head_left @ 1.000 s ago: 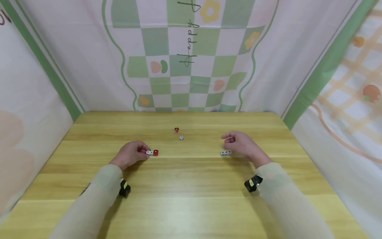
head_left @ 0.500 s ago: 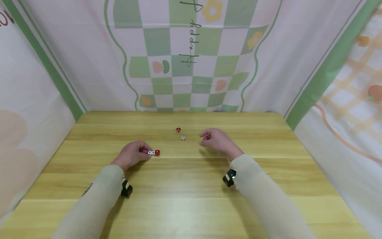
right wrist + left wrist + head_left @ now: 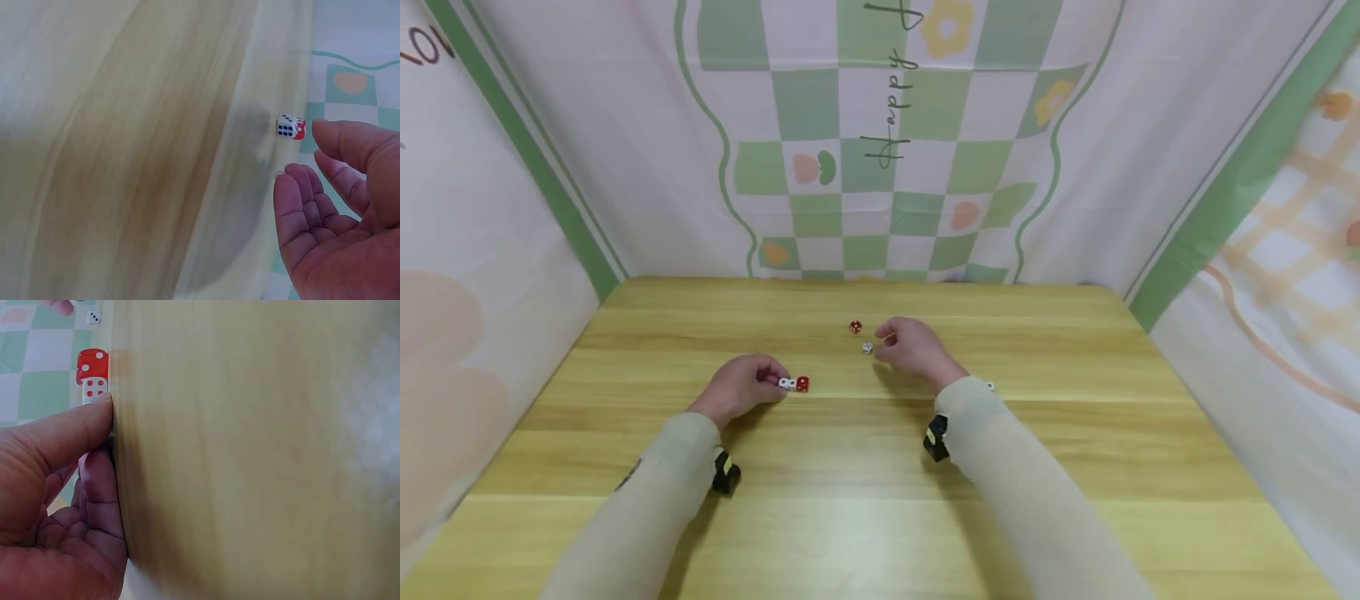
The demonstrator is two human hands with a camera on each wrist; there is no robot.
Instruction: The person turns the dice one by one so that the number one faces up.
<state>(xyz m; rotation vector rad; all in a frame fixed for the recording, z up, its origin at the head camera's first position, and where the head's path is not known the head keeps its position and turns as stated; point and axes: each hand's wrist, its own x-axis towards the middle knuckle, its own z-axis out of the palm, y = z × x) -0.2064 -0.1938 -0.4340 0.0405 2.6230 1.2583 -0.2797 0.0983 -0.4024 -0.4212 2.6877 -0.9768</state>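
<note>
My left hand [image 3: 741, 390] holds the near end of a short row of dice, its thumb and fingers curled at the white dice [image 3: 787, 383]. A red die [image 3: 802, 384] sits at the row's right end, against a white die with red pips [image 3: 95, 389] in the left wrist view. My right hand [image 3: 913, 346] hovers just right of a loose white die [image 3: 867, 347] with black pips. Its thumb and fingers stand apart with nothing between them in the right wrist view. Behind that die lies another red die [image 3: 855, 327].
A white die [image 3: 990, 387] shows beside the right sleeve, which hides the rest of that row. The wooden table [image 3: 850, 483] ends at a patterned curtain [image 3: 865, 200] at the back. Black wrist cameras hang below both cuffs.
My right hand has moved left from the right-hand row of white dice to the loose white die. The left hand keeps its place at its row; the head view has shifted slightly.
</note>
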